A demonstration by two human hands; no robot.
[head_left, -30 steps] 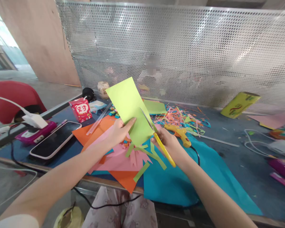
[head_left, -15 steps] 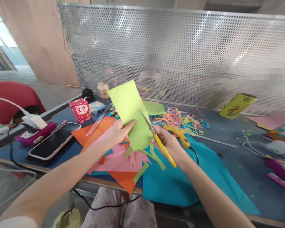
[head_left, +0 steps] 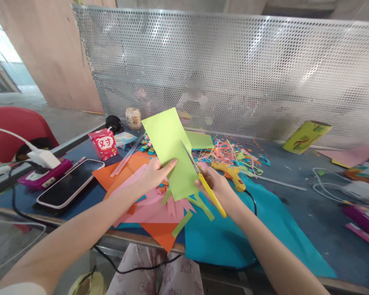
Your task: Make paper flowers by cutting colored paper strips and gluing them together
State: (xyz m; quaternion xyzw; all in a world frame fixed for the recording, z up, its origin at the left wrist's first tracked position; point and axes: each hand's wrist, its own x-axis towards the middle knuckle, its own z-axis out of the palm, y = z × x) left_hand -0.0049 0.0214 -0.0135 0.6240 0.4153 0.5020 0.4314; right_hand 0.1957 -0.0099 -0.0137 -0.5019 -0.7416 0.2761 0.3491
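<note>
My left hand (head_left: 160,172) pinches the left edge of a light green paper sheet (head_left: 169,143), held tilted above the table. In my right hand (head_left: 213,182) are yellow-handled scissors (head_left: 211,192), their blades lying across the right part of the sheet. Under the sheet are pink paper (head_left: 135,211), orange paper (head_left: 160,233) and green strips (head_left: 182,224). Blue paper (head_left: 221,241) spreads below my right hand. A yellow glue gun (head_left: 230,174) rests just beyond that hand.
A phone (head_left: 70,184), a purple power strip (head_left: 46,174) and a red box (head_left: 103,143) are at the left. Paper scraps (head_left: 224,151) pile up behind my hands. At the right back lies a yellow-green roll (head_left: 306,137). A perforated metal screen (head_left: 233,73) stands behind the table.
The green sheet has shifted slightly down and to the right at its top end. Both hands keep their hold, and the scissors have barely moved.
</note>
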